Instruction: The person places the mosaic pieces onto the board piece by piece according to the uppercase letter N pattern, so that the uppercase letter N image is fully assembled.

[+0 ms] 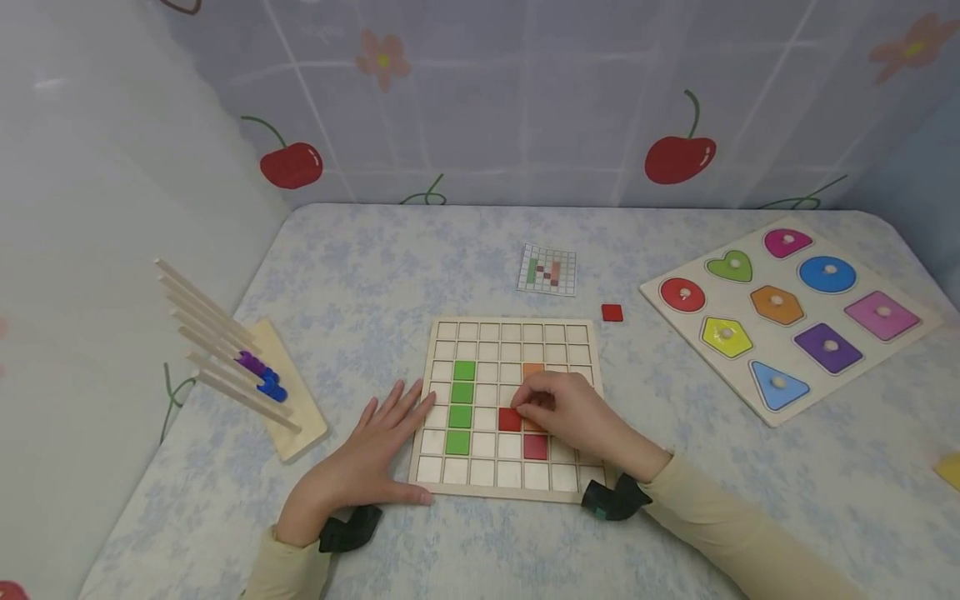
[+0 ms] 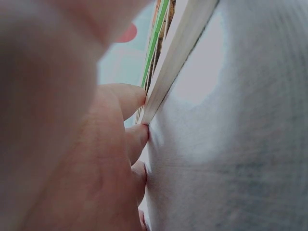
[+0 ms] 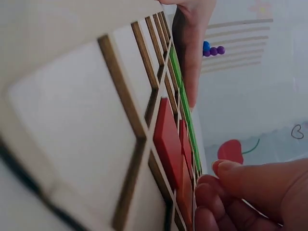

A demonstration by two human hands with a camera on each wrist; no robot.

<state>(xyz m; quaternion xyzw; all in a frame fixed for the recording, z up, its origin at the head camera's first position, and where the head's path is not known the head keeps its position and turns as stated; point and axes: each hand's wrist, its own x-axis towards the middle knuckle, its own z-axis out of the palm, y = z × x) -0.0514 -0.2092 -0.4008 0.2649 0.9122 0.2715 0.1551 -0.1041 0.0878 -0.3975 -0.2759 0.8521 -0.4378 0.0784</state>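
Observation:
A wooden grid board lies flat on the table. Four fingertips of my left hand touch its left edge, straight and spread; the thumb lies by the lower left corner. Over the board's middle, my right hand has curled fingers, thumb and index tips close together beside a red tile that sits in a cell. Whether the fingertips pinch anything is unclear. A darker red tile sits diagonally below. Green tiles form a column at left. An orange tile shows above the right hand, which covers some cells.
A small pattern card and a loose red tile lie beyond the board. A shape puzzle with knobs stands at the right. To the left is a wooden peg stand with purple and blue beads.

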